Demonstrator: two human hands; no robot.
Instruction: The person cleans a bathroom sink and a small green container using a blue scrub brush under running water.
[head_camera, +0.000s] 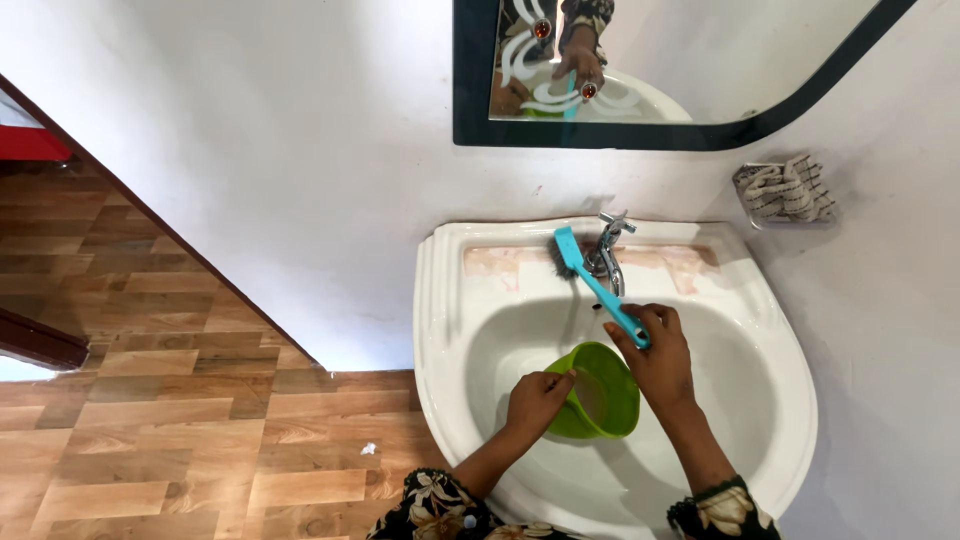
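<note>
A person leans over a white wall-mounted washbasin (450, 330), both hands at work inside the bowl. The right hand (660, 360) has its fingers (640, 322) wrapped around the handle of a turquoise scrubbing brush (597, 285), whose bristled head is raised up and back to the basin's rear ledge, just beside the chrome tap (608, 250). The left hand (535, 402) pinches the near rim of a lime-green plastic mug (600, 390), fingers closed on its edge; the mug sits tilted in the middle of the bowl, its mouth turned towards the right hand. Dark floral sleeves (440, 505) show at both wrists along the bottom of the frame. Above the basin, a dark-framed mirror (690, 70) on the pale wall reflects a hand and the basin's rim. A striped cloth (785, 190) sits in a small wire holder on the wall to the right. Wood-patterned flooring (150, 400) fills the left side.
</note>
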